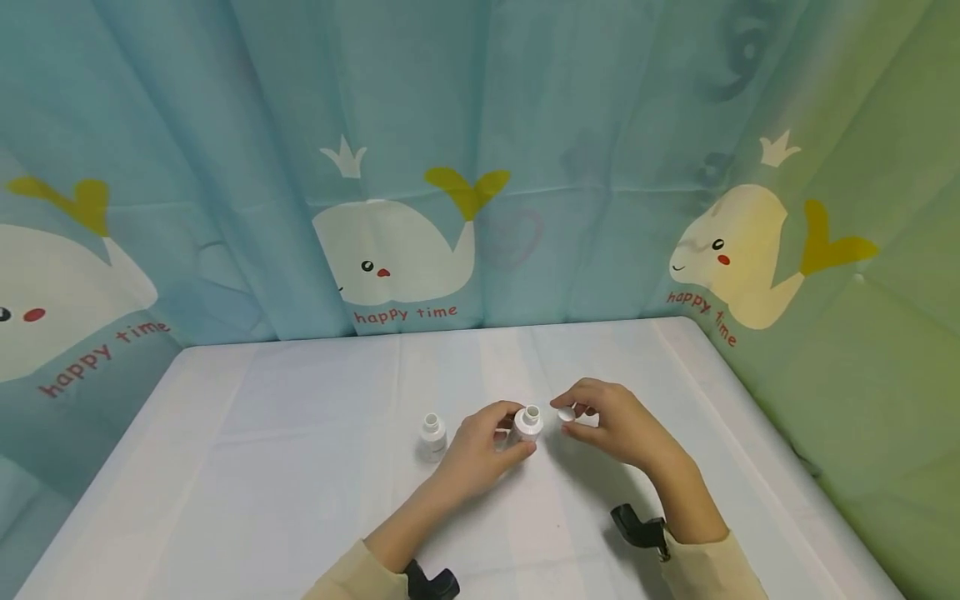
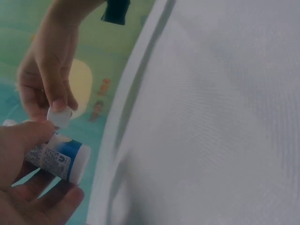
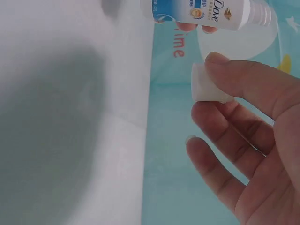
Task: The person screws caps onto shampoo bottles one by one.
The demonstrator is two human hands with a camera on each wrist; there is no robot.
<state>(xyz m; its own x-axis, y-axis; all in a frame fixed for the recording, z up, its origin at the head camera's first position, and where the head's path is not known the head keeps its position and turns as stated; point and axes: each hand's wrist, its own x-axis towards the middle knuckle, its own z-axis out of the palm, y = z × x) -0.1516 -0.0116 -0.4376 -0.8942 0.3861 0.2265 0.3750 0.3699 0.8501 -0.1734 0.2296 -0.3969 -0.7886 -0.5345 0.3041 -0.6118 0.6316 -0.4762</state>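
Observation:
My left hand (image 1: 477,446) grips a small white bottle (image 1: 528,423) with its mouth uncovered. In the right wrist view the bottle (image 3: 201,11) shows a Dove label, a blue band near the base and a threaded neck. Between thumb and fingers, my right hand (image 1: 611,421) pinches a white cap (image 1: 566,414), just right of the bottle's neck. The cap (image 3: 206,84) looks short and round in the right wrist view. A second white bottle (image 1: 432,437), also uncapped, stands upright on the table left of my left hand.
The white-covered table (image 1: 285,483) spreads around both hands. Behind it hangs a blue curtain (image 1: 555,250) printed with whales, and a green curtain (image 1: 847,350) runs along the right side. Black straps with mounts sit on both wrists.

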